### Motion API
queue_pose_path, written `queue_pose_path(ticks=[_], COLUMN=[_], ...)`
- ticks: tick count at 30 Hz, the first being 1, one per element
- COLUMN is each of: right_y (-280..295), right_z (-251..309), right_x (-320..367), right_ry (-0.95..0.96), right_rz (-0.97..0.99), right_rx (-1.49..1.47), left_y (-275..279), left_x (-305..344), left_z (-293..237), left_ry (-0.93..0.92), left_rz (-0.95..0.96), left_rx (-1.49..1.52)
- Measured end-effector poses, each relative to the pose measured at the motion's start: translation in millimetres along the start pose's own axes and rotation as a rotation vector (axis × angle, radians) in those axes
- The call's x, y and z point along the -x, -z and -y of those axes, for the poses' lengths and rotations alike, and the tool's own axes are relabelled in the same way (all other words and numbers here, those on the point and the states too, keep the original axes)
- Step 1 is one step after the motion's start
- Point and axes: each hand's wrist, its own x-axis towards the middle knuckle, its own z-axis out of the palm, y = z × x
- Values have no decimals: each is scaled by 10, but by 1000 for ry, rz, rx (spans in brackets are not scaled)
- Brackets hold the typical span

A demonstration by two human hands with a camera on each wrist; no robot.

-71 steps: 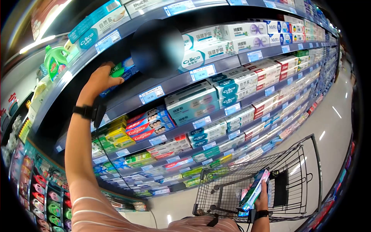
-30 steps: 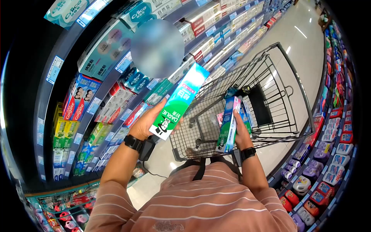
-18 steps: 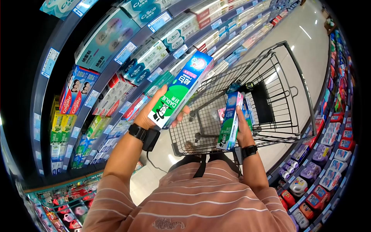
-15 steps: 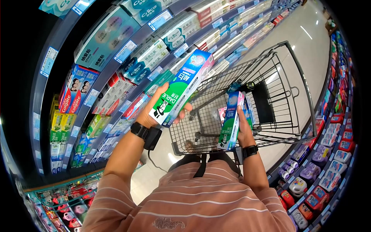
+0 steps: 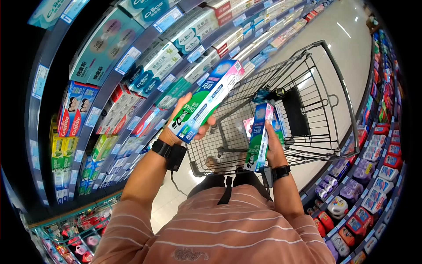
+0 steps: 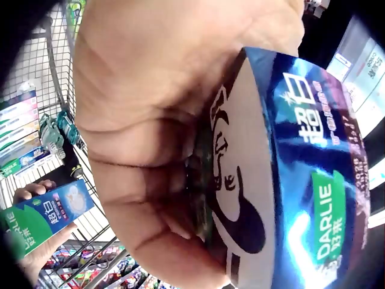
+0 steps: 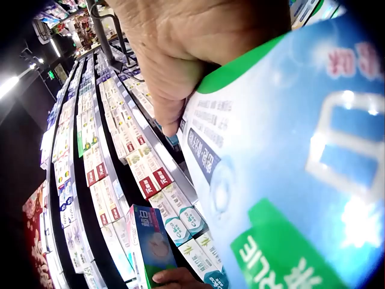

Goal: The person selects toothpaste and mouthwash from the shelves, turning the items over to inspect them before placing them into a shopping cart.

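Note:
My left hand [image 5: 176, 110] grips a blue, green and white Darlie toothpaste box [image 5: 206, 103] by its lower end, tilted up to the right in front of the shelves. In the left wrist view, the curled fingers wrap behind this box [image 6: 313, 174]. Over the shopping cart, my right hand [image 5: 275, 147] grips a second Darlie toothpaste box [image 5: 260, 138] from its right side, standing nearly lengthwise. The right wrist view shows that box [image 7: 264, 132] close up beneath the palm. Both printed fronts face upward toward the head camera.
The wire shopping cart [image 5: 327, 101] stands ahead, with several boxes and a dark teal item [image 5: 262, 95] in it. Toothpaste shelves [image 5: 125, 59] run along the left. Shelves of bottles and packs [image 5: 351, 198] line the right, with pale aisle floor [image 5: 340, 44] beyond the cart.
The left hand has come down from the upper shelf with a Darlie toothpaste box, then turned it so its side panel shows. The right hand still holds its box over the cart.

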Motion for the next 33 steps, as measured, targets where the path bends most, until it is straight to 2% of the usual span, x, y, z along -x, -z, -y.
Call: queue_pose_path(ticks=[15,19,21,23,24,25,27,29,30,31,33], right_y=[398,534,627,884,998,1043,1159,1294,1325,1381,1485], right_z=[77,49,29,-53,-36,-5,15,80,116,119,102], right_x=[-226,-340,-394,-542,-578,-598,-678,-701,-701,-728,-780], right_ry=[27,85,130,133,106,67,70,-5,-26,-30,-36], right_rz=[-84,-134,-178,-231,-218,-249,-285,-316,-337,-345,-363], right_rx=[-127,-156,-153,-104,-39,-48,21,81,121,138,171], left_y=[337,378,345,565,755,894,1281,1642,2010,1910,2060], left_x=[-465,-628,-682,-831,-916,-991,-1135,-1272,-1330,-1381,-1507], left_z=[287,398,489,624,712,785,1104,1406,1606,1694,1931], left_ry=[80,119,91,159,174,194,146,227,256,269,240], left_rz=[-24,-95,-305,-479,-461,-414,-455,-525,-574,-649,-793], left_rx=[52,17,-223,-490,-496,-644,-888,-1056,-1126,-1157,-1213])
